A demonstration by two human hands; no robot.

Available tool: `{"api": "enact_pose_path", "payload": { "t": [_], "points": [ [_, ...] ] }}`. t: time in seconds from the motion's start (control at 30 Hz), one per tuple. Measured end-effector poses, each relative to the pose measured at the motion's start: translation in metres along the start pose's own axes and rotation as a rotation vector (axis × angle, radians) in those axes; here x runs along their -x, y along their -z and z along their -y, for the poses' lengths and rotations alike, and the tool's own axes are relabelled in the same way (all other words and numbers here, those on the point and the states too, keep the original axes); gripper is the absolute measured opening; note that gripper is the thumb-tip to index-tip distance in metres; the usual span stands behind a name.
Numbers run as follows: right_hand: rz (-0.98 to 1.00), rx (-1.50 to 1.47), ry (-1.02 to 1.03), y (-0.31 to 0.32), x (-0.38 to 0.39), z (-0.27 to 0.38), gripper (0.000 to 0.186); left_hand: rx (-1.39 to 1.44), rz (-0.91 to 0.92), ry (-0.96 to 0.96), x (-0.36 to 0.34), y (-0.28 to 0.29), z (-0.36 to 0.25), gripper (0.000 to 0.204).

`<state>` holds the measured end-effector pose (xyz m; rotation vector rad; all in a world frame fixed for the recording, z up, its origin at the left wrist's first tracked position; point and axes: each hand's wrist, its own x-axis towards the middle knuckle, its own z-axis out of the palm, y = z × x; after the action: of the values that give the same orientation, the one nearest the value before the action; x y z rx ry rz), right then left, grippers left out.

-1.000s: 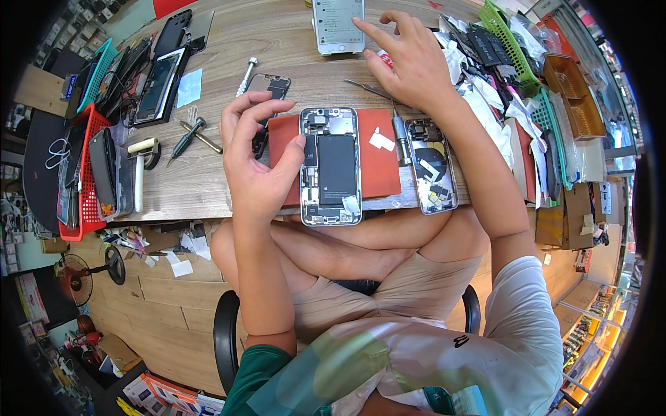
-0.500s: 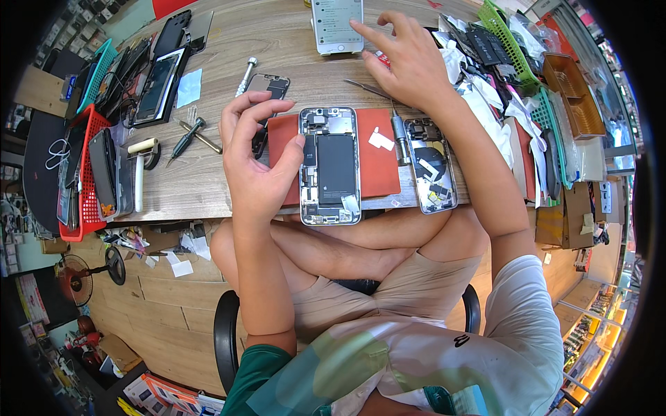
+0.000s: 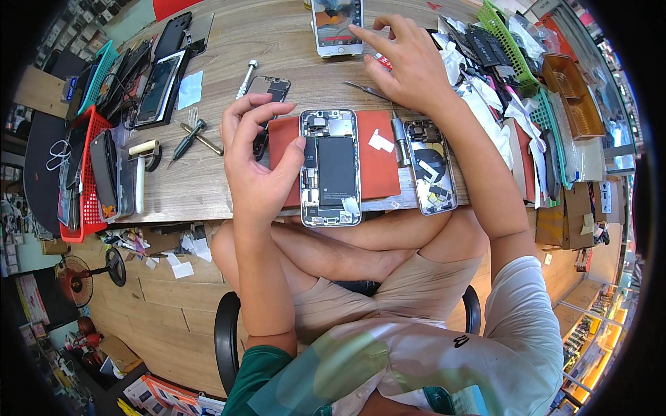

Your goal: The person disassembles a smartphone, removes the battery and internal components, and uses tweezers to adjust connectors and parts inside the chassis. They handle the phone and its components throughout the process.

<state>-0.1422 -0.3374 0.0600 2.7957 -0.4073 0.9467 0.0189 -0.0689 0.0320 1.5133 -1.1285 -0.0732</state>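
An opened phone (image 3: 336,173) with black battery and silver frame lies on a red mat (image 3: 381,173). My left hand (image 3: 257,159) curves open beside it, thumb at its left edge, fingers over a dark phone part (image 3: 261,142) they partly hide. My right hand (image 3: 409,66) is open, index fingertip on or just before the screen of an upright white phone (image 3: 336,43) showing a picture. A second opened phone body (image 3: 433,177) lies at right beside a silver screwdriver (image 3: 400,139); tweezers (image 3: 364,89) lie below my right hand. White scraps (image 3: 381,142) sit on the mat.
At left are a red basket (image 3: 92,211), teal basket (image 3: 104,59), stacked phones, a green screwdriver (image 3: 187,142), a white roller tool (image 3: 141,180) and a loose panel (image 3: 270,87). At right are paper piles, a green basket (image 3: 517,59) and a brown tray (image 3: 572,97).
The upright phone's screen has switched from lines of text to a picture, and my right index fingertip is slightly lower on it. My left hand has stayed almost still.
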Motion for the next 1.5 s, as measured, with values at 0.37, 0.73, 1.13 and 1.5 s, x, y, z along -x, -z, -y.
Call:
{"api": "enact_pose_path", "payload": {
  "t": [0.37,0.73,1.13,1.5],
  "points": [
    [-0.018,0.086,-0.091,-0.011,0.001,-0.011,0.065,-0.009,-0.007,-0.002,0.0,-0.001,-0.001,0.047],
    [-0.024,0.101,-0.04,-0.01,0.003,-0.011,0.064,0.006,-0.008,-0.018,0.0,-0.001,-0.001,0.047],
    [-0.004,0.106,-0.033,-0.01,0.004,-0.008,0.063,-0.006,-0.004,-0.008,0.0,0.0,0.0,0.047],
    [0.047,0.064,0.022,-0.01,0.004,-0.006,0.061,-0.015,0.007,-0.01,0.001,0.0,0.0,0.046]
  ]
}}
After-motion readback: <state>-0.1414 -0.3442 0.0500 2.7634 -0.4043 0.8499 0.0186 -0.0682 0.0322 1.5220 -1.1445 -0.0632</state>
